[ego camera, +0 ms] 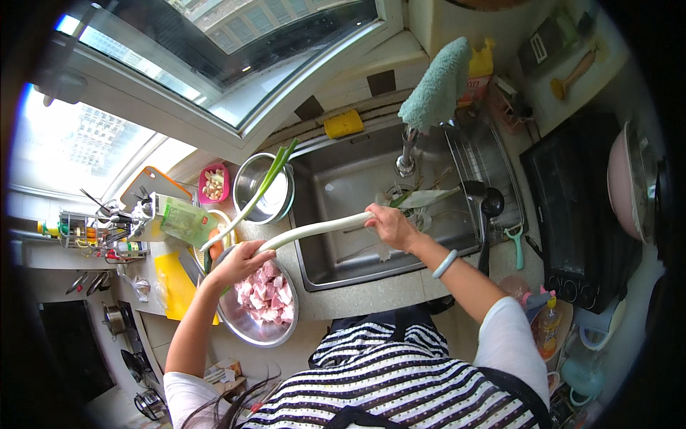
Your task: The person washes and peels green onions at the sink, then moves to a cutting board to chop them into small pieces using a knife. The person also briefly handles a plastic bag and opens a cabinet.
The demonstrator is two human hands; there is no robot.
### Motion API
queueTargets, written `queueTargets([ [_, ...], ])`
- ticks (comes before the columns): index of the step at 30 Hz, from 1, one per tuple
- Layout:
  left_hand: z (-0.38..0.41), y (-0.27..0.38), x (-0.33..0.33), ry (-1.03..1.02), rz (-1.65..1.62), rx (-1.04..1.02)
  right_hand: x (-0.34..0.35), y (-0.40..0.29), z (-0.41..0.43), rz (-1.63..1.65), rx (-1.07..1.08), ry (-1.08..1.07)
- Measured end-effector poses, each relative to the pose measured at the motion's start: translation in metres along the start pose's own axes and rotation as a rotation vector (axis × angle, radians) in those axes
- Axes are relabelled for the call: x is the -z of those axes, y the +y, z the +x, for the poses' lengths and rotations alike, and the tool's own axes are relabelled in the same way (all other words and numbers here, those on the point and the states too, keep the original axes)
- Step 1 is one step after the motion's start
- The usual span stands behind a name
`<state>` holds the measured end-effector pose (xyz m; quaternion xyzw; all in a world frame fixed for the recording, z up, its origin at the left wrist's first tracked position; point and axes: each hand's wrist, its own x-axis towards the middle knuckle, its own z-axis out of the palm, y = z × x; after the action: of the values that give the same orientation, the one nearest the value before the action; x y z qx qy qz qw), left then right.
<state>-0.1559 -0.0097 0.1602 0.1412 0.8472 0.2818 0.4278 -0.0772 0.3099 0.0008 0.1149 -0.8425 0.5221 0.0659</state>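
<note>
A long white leek stalk [316,227] spans the near left part of the sink between my hands. My left hand [244,263] grips it above a metal bowl [292,327] of raw meat chunks [266,296]. Its other end is in my right hand [391,226], over the sink basin [332,190]. A second leek [254,201], green at the tip, rests across a steel pot [246,177] at the sink's left edge. Leafy scraps [423,198] and root strands lie by the drain, partly hidden by my right hand.
A yellow cutting board [174,284] and a knife [188,266] lie left of the meat bowl. Behind are a carrot [215,245] and a pink box of garlic [214,183]. The faucet [406,155], with a green towel [437,86] above, stands over the sink; black ladles [485,206] lie right.
</note>
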Motion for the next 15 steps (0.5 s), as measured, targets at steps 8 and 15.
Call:
queueTargets([
  [8,0.027,0.009,-0.045,0.305,0.082,-0.15,-0.036,0.031,0.004,0.07,-0.257,0.448],
  [15,0.035,0.02,-0.081,0.302,0.081,-0.082,-0.036,0.089,0.014,0.811,-0.866,1.143],
])
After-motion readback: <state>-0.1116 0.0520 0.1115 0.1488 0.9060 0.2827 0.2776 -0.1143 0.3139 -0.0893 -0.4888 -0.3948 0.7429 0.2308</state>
